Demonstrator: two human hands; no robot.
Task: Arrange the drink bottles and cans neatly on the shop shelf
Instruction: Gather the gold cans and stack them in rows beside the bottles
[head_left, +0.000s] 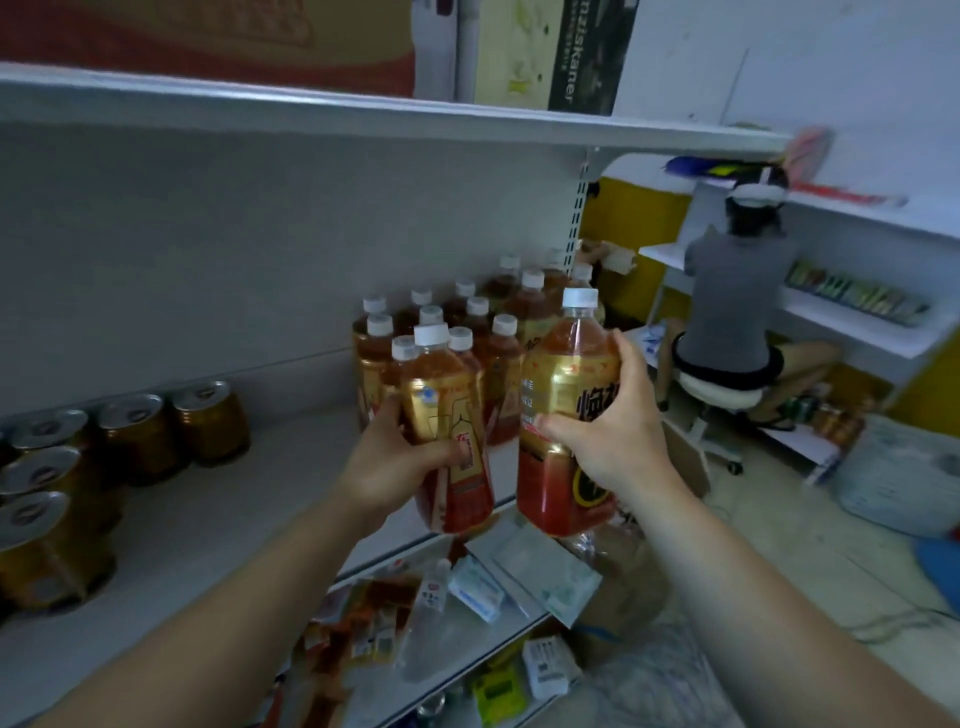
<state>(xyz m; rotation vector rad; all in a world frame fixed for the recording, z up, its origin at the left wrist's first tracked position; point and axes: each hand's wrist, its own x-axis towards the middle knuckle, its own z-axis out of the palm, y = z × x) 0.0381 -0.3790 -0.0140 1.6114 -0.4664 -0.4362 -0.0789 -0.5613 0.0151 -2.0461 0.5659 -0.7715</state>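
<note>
Your left hand (395, 457) grips one tea bottle (441, 395) and your right hand (608, 431) grips another bottle (561, 374), both at the shelf's (234, 509) front edge. Grouped bottles (488, 332) fill its right end and cans (140, 431) its left. By my judgement, these two remain to be placed.

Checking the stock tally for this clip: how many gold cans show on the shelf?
5 gold cans: one rightmost in the back row, two more left of it, two in front near the left edge. Others may be hidden beyond that edge.
</note>
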